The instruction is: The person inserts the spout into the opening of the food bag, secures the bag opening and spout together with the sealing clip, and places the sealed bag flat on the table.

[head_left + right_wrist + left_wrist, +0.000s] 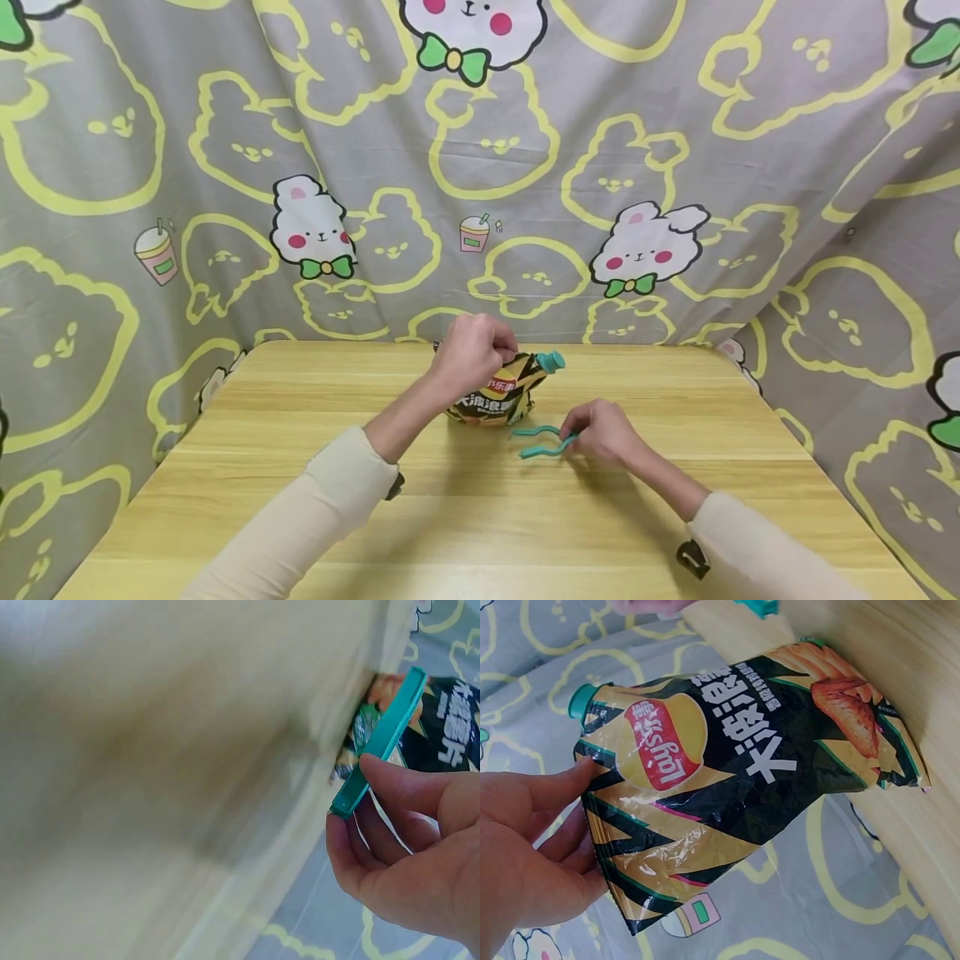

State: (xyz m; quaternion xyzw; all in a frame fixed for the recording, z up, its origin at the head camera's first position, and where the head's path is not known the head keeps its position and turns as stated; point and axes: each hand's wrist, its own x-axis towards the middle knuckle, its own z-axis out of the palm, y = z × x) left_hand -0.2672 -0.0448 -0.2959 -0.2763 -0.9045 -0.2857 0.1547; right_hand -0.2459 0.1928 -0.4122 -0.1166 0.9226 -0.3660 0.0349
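Observation:
My left hand (468, 358) pinches the top edge of a black and gold Lay's potato chip bag (495, 404), thumb on the printed front in the left wrist view. The bag stands upright, its lower end at the tabletop. A round teal spout (581, 701) sits at one upper corner of the bag, beside the left thumb. In front and to the right of the bag, my right hand (603, 429) holds small teal tongs (542, 451) near their joined end. Their two wavy arms are spread, tips toward the bag. The right wrist view shows the tongs edge-on, overlapping the bag.
The light wooden table (420, 525) extends around the bag and both hands. A grey curtain (495, 275) with yellow cartoon outlines hangs behind the table's far edge and along the sides.

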